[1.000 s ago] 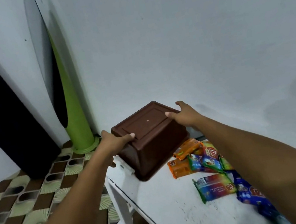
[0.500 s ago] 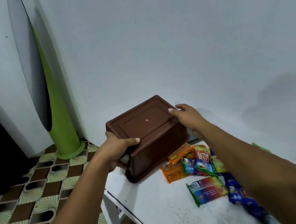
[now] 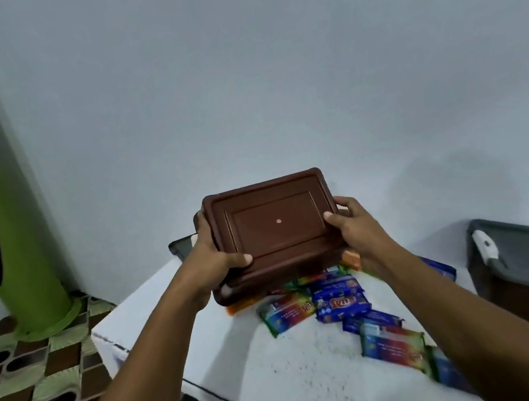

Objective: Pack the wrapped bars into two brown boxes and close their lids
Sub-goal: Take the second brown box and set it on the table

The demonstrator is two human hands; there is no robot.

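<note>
Several wrapped bars [image 3: 341, 303], white table [image 3: 294, 376], tiled floor [image 3: 24, 377]

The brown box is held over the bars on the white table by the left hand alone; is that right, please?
Not quite: the head view shows both hands holding the brown box, the left hand at its left end and the right hand at its right. It is over the bars on the white table.

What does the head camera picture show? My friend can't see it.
The left hand and right hand grip a brown box by its ends, its flat face toward the camera. Below it, colourful wrapped bars lie scattered on a white table.
</note>
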